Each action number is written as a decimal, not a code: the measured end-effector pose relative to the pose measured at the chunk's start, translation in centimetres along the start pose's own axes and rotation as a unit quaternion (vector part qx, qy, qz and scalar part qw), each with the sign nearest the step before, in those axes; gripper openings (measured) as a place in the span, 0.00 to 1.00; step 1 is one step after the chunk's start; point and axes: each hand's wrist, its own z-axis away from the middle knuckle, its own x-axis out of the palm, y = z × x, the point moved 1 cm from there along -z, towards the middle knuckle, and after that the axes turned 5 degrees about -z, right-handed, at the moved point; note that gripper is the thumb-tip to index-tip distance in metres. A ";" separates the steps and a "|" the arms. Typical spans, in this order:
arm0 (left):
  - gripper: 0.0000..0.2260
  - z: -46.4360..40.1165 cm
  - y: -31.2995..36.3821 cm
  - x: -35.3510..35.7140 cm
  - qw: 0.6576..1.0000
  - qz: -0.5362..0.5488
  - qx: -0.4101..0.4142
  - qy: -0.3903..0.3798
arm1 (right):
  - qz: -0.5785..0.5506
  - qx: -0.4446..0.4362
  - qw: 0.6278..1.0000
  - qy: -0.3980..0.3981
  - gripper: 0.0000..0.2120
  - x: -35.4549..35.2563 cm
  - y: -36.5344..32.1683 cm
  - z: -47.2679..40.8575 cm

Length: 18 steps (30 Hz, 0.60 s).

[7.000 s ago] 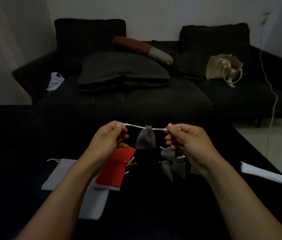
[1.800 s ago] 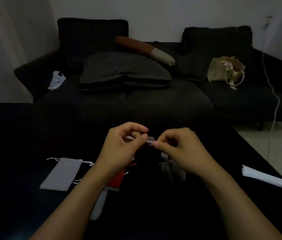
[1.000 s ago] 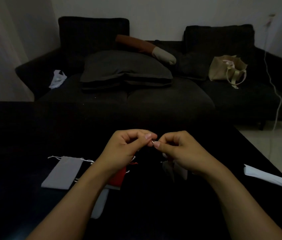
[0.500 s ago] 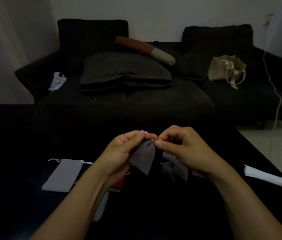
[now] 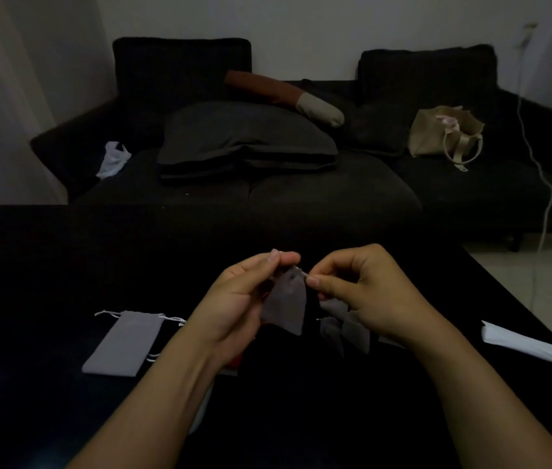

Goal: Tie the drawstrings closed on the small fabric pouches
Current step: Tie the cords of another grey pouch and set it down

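Observation:
A small dark grey pouch (image 5: pixel 286 304) hangs above the black table (image 5: pixel 47 265), gathered at its neck. My left hand (image 5: pixel 240 299) pinches the pouch's top on the left. On the other side, my right hand (image 5: pixel 366 292) pinches the white drawstring at the neck. Behind my right hand lie a few small grey pouches (image 5: pixel 345 328) with gathered necks. A long light grey pouch (image 5: pixel 124 343) lies flat at the left with loose white strings. A red pouch (image 5: pixel 234 362) is mostly hidden under my left forearm.
A folded white sheet (image 5: pixel 528 345) lies near the table's right edge. Beyond the table stands a dark sofa (image 5: pixel 335 198) with cushions, a beige tote bag (image 5: pixel 443 135) and a white plastic bag (image 5: pixel 112 159). A white cable (image 5: pixel 547 194) hangs at the right.
My hands worked close together at the pouch's neck. The small grey pouch now hangs in plain sight between them, and my hands have drawn slightly apart.

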 end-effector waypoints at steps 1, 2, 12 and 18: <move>0.11 0.0 0.1 0.0 1.000 -0.012 0.004 0.005 | -0.011 -0.007 1.000 0.014 0.04 -0.1 0.0 0.0; 0.10 0.0 0.3 0.0 1.000 -0.024 0.007 0.009 | -0.030 -0.009 0.999 0.025 0.04 -0.2 -0.1 0.0; 0.08 0.4 1.0 0.7 0.999 0.028 -0.008 -0.034 | -0.365 0.082 0.928 0.001 0.08 1.5 -0.5 -0.1; 0.06 0.2 0.7 1.0 0.997 0.065 -0.021 -0.040 | -0.481 0.051 0.874 -0.050 0.08 2.0 -0.6 0.0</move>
